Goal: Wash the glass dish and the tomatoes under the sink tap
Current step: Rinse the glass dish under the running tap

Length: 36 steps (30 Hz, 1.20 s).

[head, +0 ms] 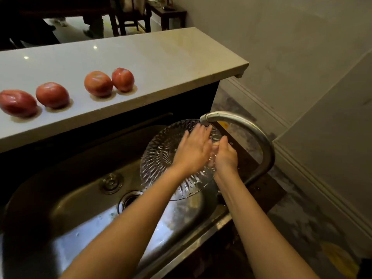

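Observation:
A cut-glass dish (161,152) is tilted over the steel sink (80,194), right under the spout of the curved metal tap (249,127). My right hand (226,156) grips the dish's right rim. My left hand (193,150) lies flat, fingers spread, against the inside of the dish near the spout. Water wets the dish's lower edge. Several red tomatoes lie in a row on the pale counter (161,57) behind the sink: one at the far left (17,102), a second (52,95), a third (98,83) and a fourth (123,79).
The sink has a drain (128,199) and a round plug fitting (112,183) left of the dish. A dark ledge runs along the sink's right side. Patterned floor and a grey wall lie to the right. Dark wooden furniture stands beyond the counter.

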Available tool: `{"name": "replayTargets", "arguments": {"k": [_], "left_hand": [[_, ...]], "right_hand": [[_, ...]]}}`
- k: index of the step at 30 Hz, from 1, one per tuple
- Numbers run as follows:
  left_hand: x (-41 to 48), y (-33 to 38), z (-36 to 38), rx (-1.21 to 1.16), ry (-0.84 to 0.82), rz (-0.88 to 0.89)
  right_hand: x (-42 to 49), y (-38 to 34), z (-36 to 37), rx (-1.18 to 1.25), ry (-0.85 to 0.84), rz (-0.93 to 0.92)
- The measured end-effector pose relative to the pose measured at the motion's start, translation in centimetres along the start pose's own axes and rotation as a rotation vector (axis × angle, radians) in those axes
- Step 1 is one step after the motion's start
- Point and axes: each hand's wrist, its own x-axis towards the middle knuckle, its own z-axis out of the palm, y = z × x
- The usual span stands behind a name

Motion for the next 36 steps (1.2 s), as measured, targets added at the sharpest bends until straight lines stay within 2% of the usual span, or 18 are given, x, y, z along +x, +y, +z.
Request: {"name": "replayTargets", "arguments": {"k": [2, 4, 6, 8, 10, 12, 14, 16, 21, 23, 27, 30, 33, 36], "left_hand": [[4.0, -1.2, -0.9, -0.022, 0.032, -0.108], [5.7, -4.2, -1.6, -0.068, -0.003, -0.244], [4.0, -7.3, -2.0, -0.203, -0.055, -0.400], [-0.1, -8.8, -1.7, -0.291, -0.026, -0.491], [-4.6, -7.4, 0.0, -0.240, 0.027, -0.454], [-7.1, -4.2, 1.6, -0.111, 0.076, -0.272], [-5.9, -0.8, 1.8, -0.034, 0.100, -0.082], [-2.0, 1.2, 0.7, 0.036, 0.079, 0.016], [4.8, -1.7, -2.6, -0.053, 0.025, -0.151], [3.5, -4.2, -2.6, -0.108, 0.020, -0.210], [-1.0, -7.8, -1.8, -0.051, 0.125, -0.342], [-2.9, -9.2, -1.7, -0.016, 0.112, -0.313], [-4.3, -10.1, -1.7, 0.008, 0.041, -0.297], [-6.7, -9.8, -1.1, -0.128, 0.018, -0.357]], "right_hand": [[-0.1, -0.5, -0.3, 0.028, -0.023, -0.014], [0.0, -1.2, -0.6, 0.058, -0.035, -0.070], [0.3, -1.7, -0.8, 0.096, -0.031, -0.126], [0.6, -1.9, -0.8, 0.122, -0.045, -0.167], [0.9, -1.7, -0.5, 0.108, -0.061, -0.183], [0.9, -1.2, -0.2, 0.063, -0.059, -0.157], [0.6, -0.6, 0.1, 0.034, -0.051, -0.106], [0.1, -0.3, 0.2, -0.007, -0.042, -0.051], [-0.7, -0.8, 0.1, 0.034, -0.050, -0.022], [-0.9, -0.5, 0.4, 0.020, -0.101, -0.004], [-2.0, 2.0, 1.6, -0.067, -0.210, 0.055], [-2.1, 2.8, 1.7, -0.131, -0.221, 0.073], [-0.8, 1.1, 1.2, -0.056, -0.168, 0.060], [0.5, -0.8, 0.4, 0.010, -0.166, -0.005]]}}
